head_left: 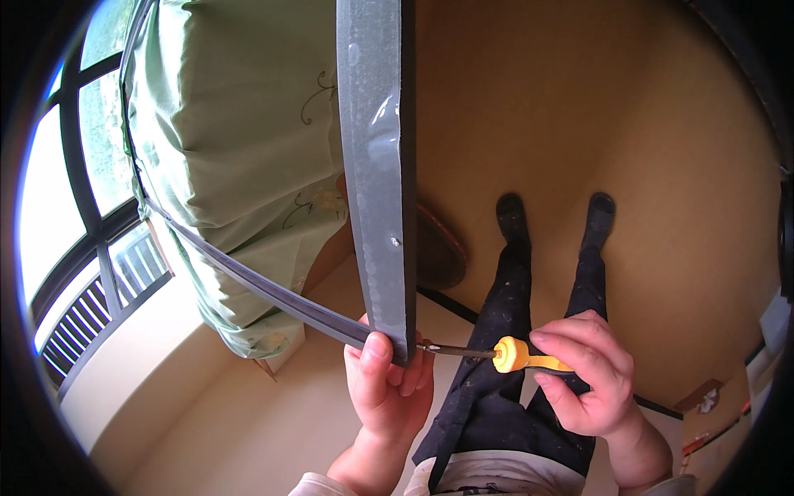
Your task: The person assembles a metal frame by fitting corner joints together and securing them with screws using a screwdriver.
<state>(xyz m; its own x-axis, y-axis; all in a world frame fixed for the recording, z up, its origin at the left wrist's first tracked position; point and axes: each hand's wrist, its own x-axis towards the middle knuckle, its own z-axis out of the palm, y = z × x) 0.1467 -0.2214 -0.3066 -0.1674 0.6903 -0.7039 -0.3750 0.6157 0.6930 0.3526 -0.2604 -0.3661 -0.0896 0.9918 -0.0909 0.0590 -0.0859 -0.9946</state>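
The left hand (387, 384) is gripping the lower corner of the grey rail (376, 165), thumb pressed on its face. Just to its right, the right hand (589, 376) is closing around the yellow-handled screwdriver (504, 355), whose shaft is lying level and pointing left, its tip meeting the rail's edge beside the left fingers. The rail is running upward, away from both hands, past the green curtain (223, 140) and window (74, 190).
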